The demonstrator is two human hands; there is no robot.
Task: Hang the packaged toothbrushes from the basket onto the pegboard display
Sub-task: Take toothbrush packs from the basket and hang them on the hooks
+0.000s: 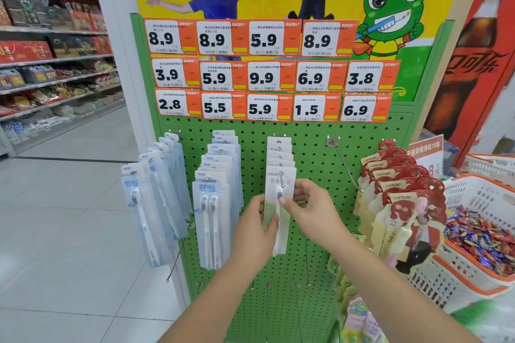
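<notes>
Now both hands pinch one toothbrush pack (279,203) at the tip of the middle hook (281,179) on the pegboard (312,153): left hand (257,227) low, right hand (308,203) higher. Next, I judge, slide it back against its row.

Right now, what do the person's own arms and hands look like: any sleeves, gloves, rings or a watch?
Both forearms come in bare from the bottom edge, with no sleeve in view. The left hand and the right hand are bare too: no gloves. No ring, watch or wristband shows on the sides facing the camera. The fingernails are short and look unpainted. Nothing above the forearms is in view.
</notes>
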